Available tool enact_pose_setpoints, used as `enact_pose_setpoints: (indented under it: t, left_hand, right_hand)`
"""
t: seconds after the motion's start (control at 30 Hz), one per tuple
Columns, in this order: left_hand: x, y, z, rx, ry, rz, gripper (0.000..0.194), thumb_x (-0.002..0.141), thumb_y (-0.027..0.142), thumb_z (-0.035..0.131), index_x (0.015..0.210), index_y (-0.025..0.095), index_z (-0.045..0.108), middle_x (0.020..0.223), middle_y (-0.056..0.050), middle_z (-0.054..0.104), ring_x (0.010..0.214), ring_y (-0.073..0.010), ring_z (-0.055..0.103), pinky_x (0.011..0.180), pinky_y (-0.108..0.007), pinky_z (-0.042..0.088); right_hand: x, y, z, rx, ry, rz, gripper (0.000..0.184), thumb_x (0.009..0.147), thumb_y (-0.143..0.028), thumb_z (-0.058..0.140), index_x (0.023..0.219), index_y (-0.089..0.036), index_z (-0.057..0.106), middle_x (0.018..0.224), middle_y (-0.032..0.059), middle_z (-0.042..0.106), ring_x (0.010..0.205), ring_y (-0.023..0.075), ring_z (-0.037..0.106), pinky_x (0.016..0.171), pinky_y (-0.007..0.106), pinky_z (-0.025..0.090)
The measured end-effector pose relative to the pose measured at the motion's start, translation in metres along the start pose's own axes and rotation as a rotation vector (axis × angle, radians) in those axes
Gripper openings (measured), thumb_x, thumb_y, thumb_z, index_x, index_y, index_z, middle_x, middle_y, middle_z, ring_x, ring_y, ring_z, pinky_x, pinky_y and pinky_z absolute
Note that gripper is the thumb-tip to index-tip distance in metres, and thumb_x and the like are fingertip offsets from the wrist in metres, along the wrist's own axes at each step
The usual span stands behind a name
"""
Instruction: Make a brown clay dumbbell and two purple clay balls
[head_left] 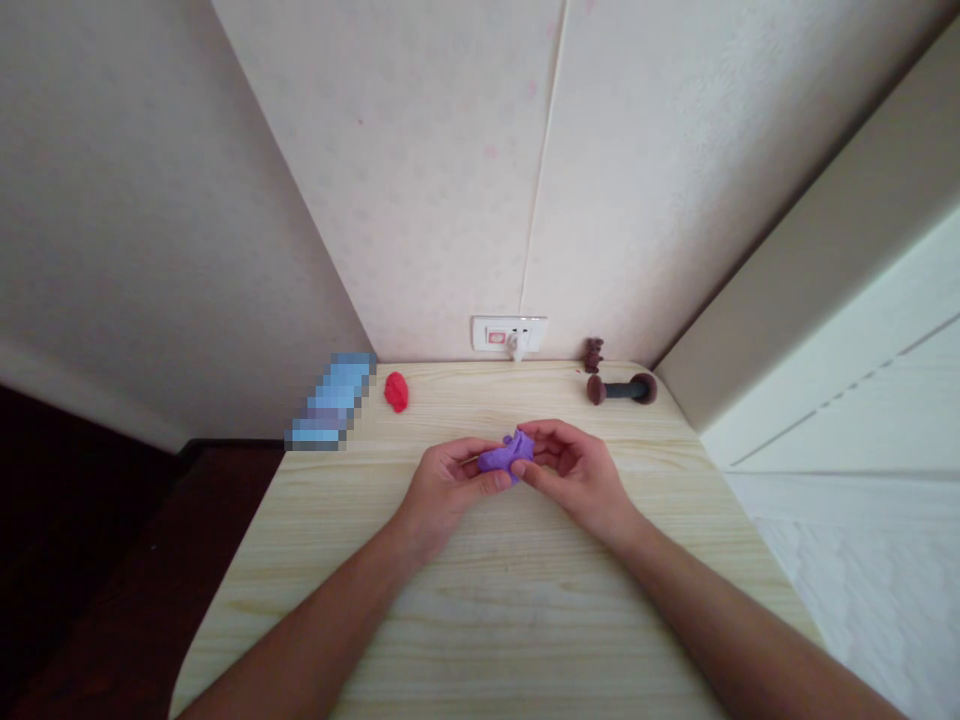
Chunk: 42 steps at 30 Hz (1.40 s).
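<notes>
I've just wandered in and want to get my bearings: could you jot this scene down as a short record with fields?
Left hand: fingers and thumb on one end of the purple lump
Right hand: fingers and thumb on its other end
Lump's look: creased, like modelling clay
Surface: pale wood-grain table
Back left: red lump; beside it, a pixelated blue object, identity unclear
Back right: dumbbell, with a small brown figurine behind it
Wall: white socket panel with a plug in it
</notes>
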<state>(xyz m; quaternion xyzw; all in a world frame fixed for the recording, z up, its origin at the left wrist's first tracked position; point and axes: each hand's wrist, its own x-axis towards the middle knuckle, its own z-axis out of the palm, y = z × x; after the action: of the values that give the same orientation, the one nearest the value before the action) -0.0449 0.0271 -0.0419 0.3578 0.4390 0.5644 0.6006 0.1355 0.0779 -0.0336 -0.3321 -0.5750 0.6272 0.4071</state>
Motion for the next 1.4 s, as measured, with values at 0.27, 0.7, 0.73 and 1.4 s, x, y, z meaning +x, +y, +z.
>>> enact_pose_setpoints:
  t: [0.27,0.7,0.73,1.4]
  left_hand:
    - [-0.001,0.002,0.003,0.022,-0.004,0.012,0.040,0.057,0.020,0.095,0.093,0.017,0.079,0.089,-0.006,0.080,0.080,-0.0184,0.072,0.078,-0.030,0.057]
    - [0.002,0.004,0.002,0.053,0.123,0.042,0.044,0.059,0.023,0.093,0.097,0.016,0.071,0.088,-0.004,0.076,0.079,-0.0173,0.071,0.075,-0.029,0.057]
    - [0.003,0.004,0.002,0.074,0.157,0.067,0.044,0.059,0.024,0.093,0.096,0.016,0.071,0.087,-0.004,0.075,0.079,-0.0166,0.070,0.075,-0.028,0.056]
    - [-0.007,0.007,0.015,0.166,0.189,0.178,0.032,0.068,0.026,0.087,0.097,0.014,0.079,0.095,-0.008,0.079,0.087,-0.0211,0.074,0.083,-0.032,0.060]
  right_hand:
    - [-0.002,-0.002,0.003,-0.090,0.055,0.009,0.038,0.065,-0.031,0.090,0.097,-0.020,0.072,0.084,0.0047,0.077,0.073,0.0174,0.070,0.074,0.033,0.060]
    - [0.000,-0.005,0.003,0.003,0.094,0.066,0.031,0.066,-0.037,0.089,0.087,-0.018,0.075,0.070,0.0017,0.074,0.059,0.0136,0.065,0.061,0.028,0.056]
    - [0.000,-0.004,0.003,0.031,0.100,0.067,0.033,0.065,-0.037,0.090,0.088,-0.019,0.075,0.072,0.0021,0.075,0.061,0.0143,0.066,0.064,0.029,0.058]
    - [-0.004,-0.003,0.012,0.117,0.079,0.030,0.038,0.067,-0.038,0.091,0.094,-0.022,0.070,0.087,0.0035,0.077,0.078,0.0173,0.073,0.079,0.033,0.062]
